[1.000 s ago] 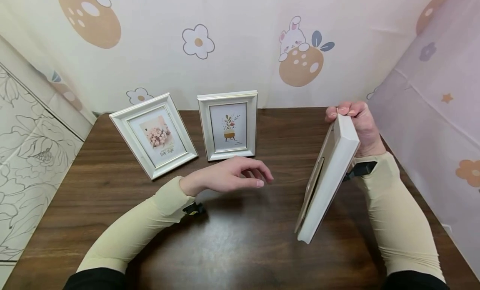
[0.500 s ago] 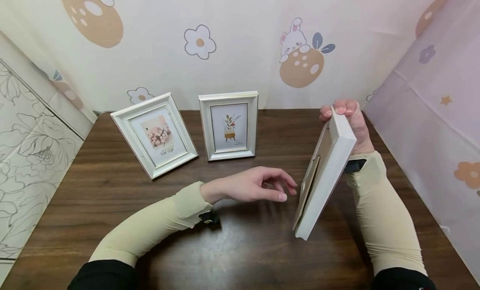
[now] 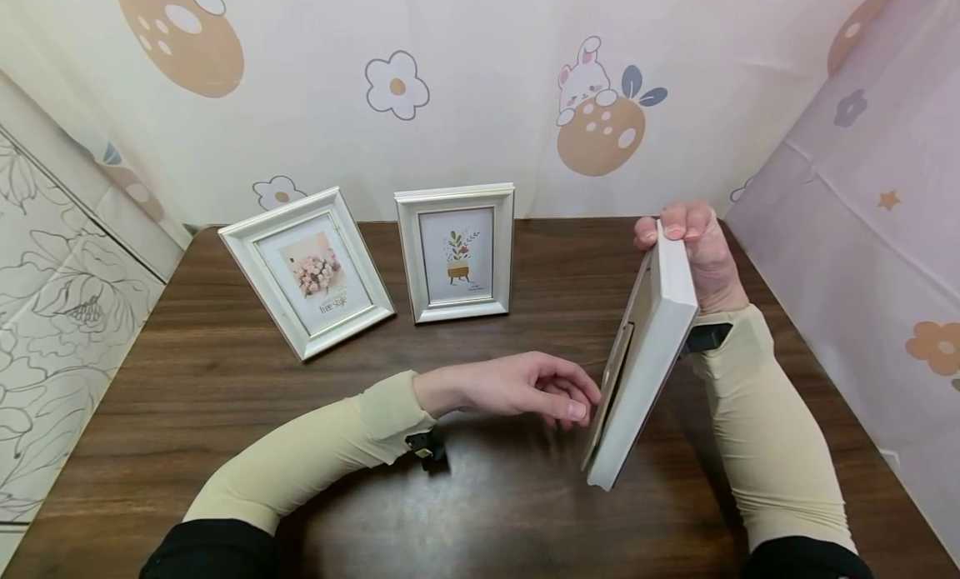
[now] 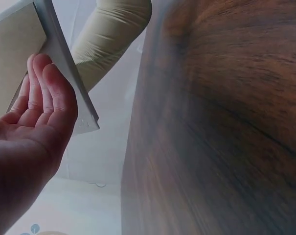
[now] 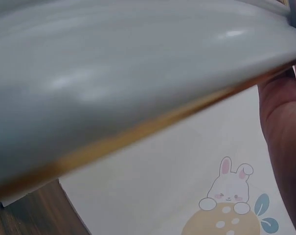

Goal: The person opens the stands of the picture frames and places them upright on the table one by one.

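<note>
My right hand (image 3: 708,258) grips a white picture frame (image 3: 654,354) by its far upper end, with fingertips over the edge. The frame is held on edge above the table, its back turned left. A flat brown stand leg (image 3: 617,379) sits slightly away from that back. My left hand (image 3: 517,387), fingers loosely bent, has its fingertips right at the stand leg. In the left wrist view those fingers overlap the frame's brown back (image 4: 18,49). The right wrist view shows the frame's glossy silver-white moulding (image 5: 138,63) with a gold inner lip; the picture side is mostly hidden.
Two similar frames stand on the dark wood table (image 3: 465,504): one with pink flowers (image 3: 315,271) at the left, angled, and one with a potted plant (image 3: 459,258) beside it. A printed cloth (image 3: 480,104) hangs behind, and another covering rises along the right edge.
My left hand has moved right and slightly toward me, up to the back of the held frame. My right hand has shifted the frame a little to the left.
</note>
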The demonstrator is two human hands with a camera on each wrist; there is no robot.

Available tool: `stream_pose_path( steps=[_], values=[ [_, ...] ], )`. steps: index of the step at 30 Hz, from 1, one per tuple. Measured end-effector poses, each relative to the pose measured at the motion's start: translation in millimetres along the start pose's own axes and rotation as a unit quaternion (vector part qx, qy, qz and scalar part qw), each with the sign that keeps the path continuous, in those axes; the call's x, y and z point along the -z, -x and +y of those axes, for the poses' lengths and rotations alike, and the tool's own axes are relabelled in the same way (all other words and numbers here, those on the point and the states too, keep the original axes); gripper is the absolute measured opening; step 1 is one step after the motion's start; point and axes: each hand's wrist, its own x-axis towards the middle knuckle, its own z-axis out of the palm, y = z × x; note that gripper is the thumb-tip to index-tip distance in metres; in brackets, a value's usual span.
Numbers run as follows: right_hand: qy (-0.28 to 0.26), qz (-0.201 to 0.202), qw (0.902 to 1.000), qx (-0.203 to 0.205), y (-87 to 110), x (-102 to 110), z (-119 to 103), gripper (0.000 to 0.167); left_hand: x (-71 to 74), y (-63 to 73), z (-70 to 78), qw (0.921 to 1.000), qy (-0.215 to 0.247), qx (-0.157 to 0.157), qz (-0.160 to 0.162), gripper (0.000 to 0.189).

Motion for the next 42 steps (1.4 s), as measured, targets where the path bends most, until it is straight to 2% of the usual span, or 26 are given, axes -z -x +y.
stream_pose_path(
  steps=[8, 17, 23, 28, 33, 42],
  values=[
    [-0.004, 0.008, 0.9999, 0.013, 1.3, -0.8, 0.1, 0.005, -7.4, -4.1, -2.1, 0.9991, 0.036, 0.022, -0.008, 0.021],
    [-0.013, 0.016, 0.9998, 0.004, 2.5, -6.9, 0.9, 0.003, -6.9, -4.4, -5.6, 0.9983, 0.035, 0.011, -0.045, 0.009],
    [-0.02, 0.006, 0.9998, -0.008, 1.1, -12.3, -1.2, 0.002, -2.3, -1.0, -7.4, 0.9953, 0.073, 0.007, -0.063, 0.009],
    [-0.01, 0.003, 0.9999, -0.01, 2.7, -10.4, -4.1, 0.003, 1.4, 2.1, -8.3, 0.9951, 0.087, 0.005, -0.047, 0.011],
    [-0.004, 0.006, 0.9999, -0.012, 8.4, -4.3, -7.4, 0.003, 4.3, 6.4, -9.9, 0.9959, 0.086, 0.003, -0.029, 0.022],
    [0.007, 0.012, 0.9998, -0.014, 12.6, -6.2, -9.0, 0.003, 14.6, 16.2, -8.6, 0.9975, 0.066, -0.023, 0.007, 0.032]
  ],
)
